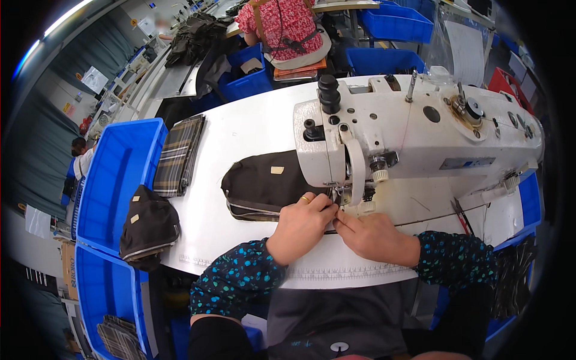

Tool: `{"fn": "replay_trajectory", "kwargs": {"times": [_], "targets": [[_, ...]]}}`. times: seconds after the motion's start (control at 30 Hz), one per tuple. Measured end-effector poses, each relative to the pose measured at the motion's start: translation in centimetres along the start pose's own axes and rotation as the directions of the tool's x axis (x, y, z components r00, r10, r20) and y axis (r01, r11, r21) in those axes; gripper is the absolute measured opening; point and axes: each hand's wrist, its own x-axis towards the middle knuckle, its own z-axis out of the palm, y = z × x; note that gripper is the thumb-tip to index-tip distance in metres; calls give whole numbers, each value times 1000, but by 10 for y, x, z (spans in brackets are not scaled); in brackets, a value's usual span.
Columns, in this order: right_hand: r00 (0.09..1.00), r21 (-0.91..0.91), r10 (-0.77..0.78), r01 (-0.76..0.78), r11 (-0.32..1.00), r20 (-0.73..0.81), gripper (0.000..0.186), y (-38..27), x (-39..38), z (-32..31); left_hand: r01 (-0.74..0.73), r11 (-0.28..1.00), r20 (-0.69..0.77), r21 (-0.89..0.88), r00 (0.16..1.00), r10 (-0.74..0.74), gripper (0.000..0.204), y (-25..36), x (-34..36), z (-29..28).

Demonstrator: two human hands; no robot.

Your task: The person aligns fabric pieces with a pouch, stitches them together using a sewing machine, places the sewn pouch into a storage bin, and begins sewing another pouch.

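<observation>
Evidently, the dark cloth [258,180] is laid flat on the white surface [240,129], with its right end under the head of the sewing machine [414,132] and its zip [249,212] along the near edge. Its near edge is pinched, as far as can be judged, by the fingers of the left hand [299,233] and of the right hand [375,238], both drawn together just beside the needle area. The cloth is probably steadied this way so that its layers stay lined up, and the hands seem to be kept low (almost meeting) for close control. A plaid stack [178,157] and a second dark piece [150,225] are set at the left end, presumably to be within reach yet away from the machine, while a red-handled tool [462,217] is left near the right hand

What lies between the fingertips is covered by the fingers themselves, and the needle point cannot be made out. The cloth's right end is hidden by the machine head; the plaid pieces [120,336] in the lower blue bin [103,288] are cut off by the dark rim of the view
</observation>
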Motion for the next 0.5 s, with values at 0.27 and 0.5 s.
{"fn": "replay_trajectory", "kwargs": {"times": [0.27, 0.5], "targets": [[1000, -36, 20, -19, 999, 20, 24, 0, -5, 5, -8, 999, -42, -48, 999, 6, 23, -2, 5, -1], [1000, 43, 4, -4, 999, -10, 26, 5, 0, 2, 39, 998, 25, -55, 999, -37, 25, -5, 9, -8]]}}
